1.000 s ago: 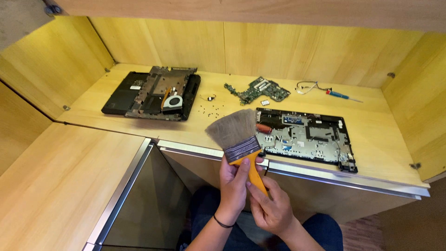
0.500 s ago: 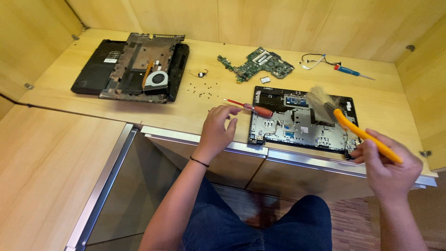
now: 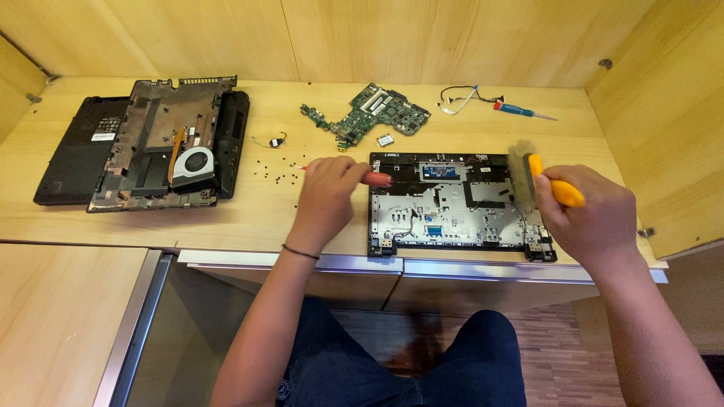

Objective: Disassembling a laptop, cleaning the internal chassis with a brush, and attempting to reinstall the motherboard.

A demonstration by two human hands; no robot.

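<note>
**Brush at laptop panel, screwdriver under left hand**

Brush bristles blurred; screwdriver shaft hidden beneath left hand. Right hand fist-closed around yellow-handled paintbrush, head just above its knuckles, over right edge of black-and-silver opened laptop panel. Left hand's fingers curl over red-handled screwdriver, handle protruding at panel's left edge.

On the pale wooden tabletop, the left hand closes over a red-handled screwdriver at the nine o'clock edge of an opened black laptop base with a silver metal plate. The right hand grips a yellow-handled brush, bristles blurred over the base's two o'clock corner. At twelve o'clock lies a green circuit board; at ten o'clock, a dismantled black laptop shell with a round fan. Small black screws lie scattered between them.
</note>
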